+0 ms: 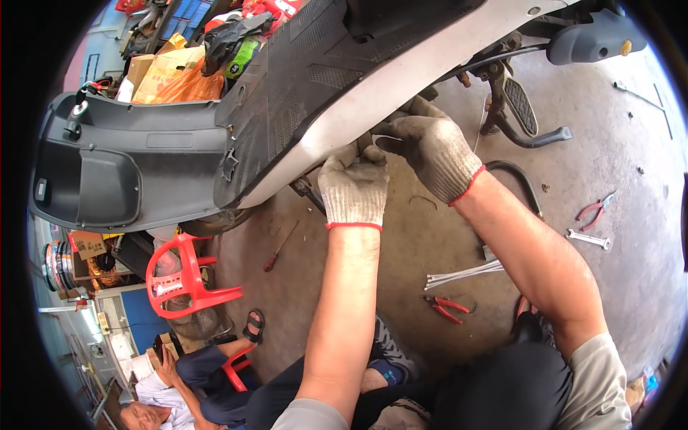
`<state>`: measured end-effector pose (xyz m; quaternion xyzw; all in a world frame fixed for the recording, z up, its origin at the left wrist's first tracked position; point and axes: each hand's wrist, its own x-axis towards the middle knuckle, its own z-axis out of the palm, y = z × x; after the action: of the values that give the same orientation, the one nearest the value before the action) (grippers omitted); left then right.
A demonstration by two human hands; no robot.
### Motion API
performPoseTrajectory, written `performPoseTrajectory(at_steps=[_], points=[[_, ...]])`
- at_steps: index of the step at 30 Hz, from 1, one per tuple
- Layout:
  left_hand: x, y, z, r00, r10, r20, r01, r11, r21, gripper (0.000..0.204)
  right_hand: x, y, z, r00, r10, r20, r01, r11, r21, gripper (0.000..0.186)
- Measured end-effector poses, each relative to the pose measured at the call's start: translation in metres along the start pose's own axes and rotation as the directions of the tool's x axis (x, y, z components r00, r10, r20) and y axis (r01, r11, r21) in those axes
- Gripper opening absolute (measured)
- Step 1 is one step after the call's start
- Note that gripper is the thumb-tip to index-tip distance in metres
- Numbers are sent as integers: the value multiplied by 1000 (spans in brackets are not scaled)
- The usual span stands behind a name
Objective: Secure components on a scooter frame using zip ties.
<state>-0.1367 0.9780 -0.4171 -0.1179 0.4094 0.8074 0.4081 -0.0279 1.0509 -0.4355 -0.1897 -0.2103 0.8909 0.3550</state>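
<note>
At the lower edge of the scooter [279,107], the left hand [355,179] and right hand [433,143] curl close together; what they pinch, I cannot tell. Underside work seems in hand, calling next for steady touch.

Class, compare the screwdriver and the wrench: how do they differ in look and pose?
The screwdriver has a reddish handle; the wrench is silvery throughout. In the picture, the screwdriver slants steeply, while the wrench lies nearly level. Both rest on the floor.
</note>
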Motion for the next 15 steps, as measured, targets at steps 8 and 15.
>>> performPoseTrajectory(at_steps=[8,15], points=[[9,-4,-10,968,-73,240,93,993,-74,27,14,4,6,998,-33,-56,26,992,-127,48],[10,-8,-15,903,-51,426,144,971,-189,38,14,7,12,990,-46,-135,32,994,-101,40]])
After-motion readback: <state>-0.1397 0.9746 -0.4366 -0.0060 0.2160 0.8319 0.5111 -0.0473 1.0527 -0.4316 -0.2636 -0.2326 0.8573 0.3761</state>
